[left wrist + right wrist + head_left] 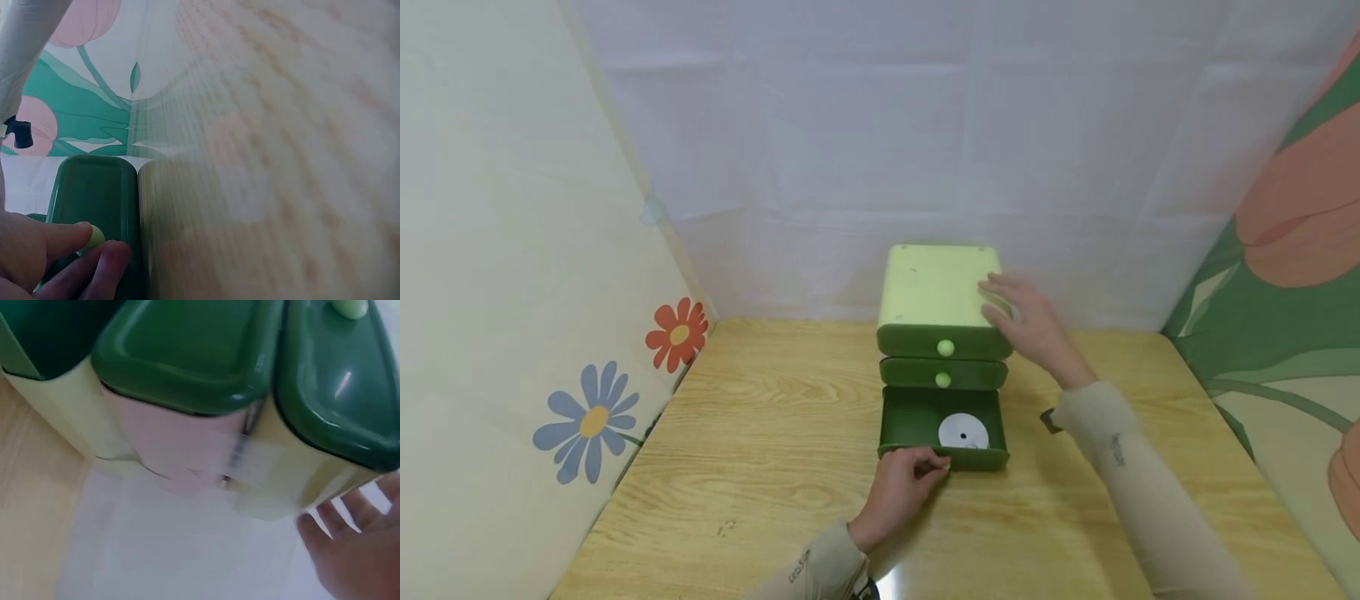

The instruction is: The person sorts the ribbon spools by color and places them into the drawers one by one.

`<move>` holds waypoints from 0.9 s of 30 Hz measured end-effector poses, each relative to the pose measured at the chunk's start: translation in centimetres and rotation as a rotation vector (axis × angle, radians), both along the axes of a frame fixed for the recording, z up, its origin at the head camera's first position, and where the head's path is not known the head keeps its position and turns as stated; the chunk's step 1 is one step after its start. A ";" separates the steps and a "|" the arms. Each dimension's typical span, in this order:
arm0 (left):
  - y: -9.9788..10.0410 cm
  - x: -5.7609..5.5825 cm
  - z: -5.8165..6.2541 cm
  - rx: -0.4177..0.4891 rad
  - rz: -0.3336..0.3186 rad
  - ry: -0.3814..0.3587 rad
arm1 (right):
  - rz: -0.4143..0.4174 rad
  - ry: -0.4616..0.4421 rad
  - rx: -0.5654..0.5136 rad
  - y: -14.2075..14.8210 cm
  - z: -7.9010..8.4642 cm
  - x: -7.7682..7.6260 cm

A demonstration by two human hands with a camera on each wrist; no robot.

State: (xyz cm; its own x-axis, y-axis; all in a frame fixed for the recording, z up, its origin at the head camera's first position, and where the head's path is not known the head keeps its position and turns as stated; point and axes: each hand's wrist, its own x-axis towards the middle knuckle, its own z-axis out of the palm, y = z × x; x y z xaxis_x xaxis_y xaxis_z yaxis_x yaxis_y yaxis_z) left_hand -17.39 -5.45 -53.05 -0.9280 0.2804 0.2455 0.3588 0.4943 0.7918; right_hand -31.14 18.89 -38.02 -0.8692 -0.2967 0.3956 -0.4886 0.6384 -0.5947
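A small three-drawer cabinet [936, 283] with a pale green top and dark green drawer fronts stands against the back wall. Its bottom drawer [981, 461] is pulled out, and a white disc [953, 427] with a small centre hole lies inside, to the right. My left hand [897, 490] pinches the round light green knob [97, 237] of that drawer between thumb and fingers. Up at the cabinet's right top edge, my right hand [1032, 327] rests with its fingers extended. The middle drawer [910, 372] and the top drawer [910, 341] are closed, each with a round knob.
The cabinet stands on a wood-grain table [760, 417]. Behind it hangs a white cloth [820, 150]. Flower-patterned panels border the table, the left one [497, 275] pale and the right one [1285, 325] with large pink and green shapes.
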 end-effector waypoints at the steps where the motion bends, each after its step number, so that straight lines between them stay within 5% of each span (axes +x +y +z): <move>1: 0.0 0.0 0.0 0.000 0.000 -0.001 | 0.005 -0.026 0.012 0.0 -0.2 -0.1; 15: -0.1 -0.3 0.1 0.014 -0.009 0.027 | 0.020 -0.081 0.033 0.1 -0.4 -0.3; 27: -0.1 -2.1 0.5 -0.007 -0.018 0.048 | 0.017 -0.089 0.034 0.2 -0.3 -0.2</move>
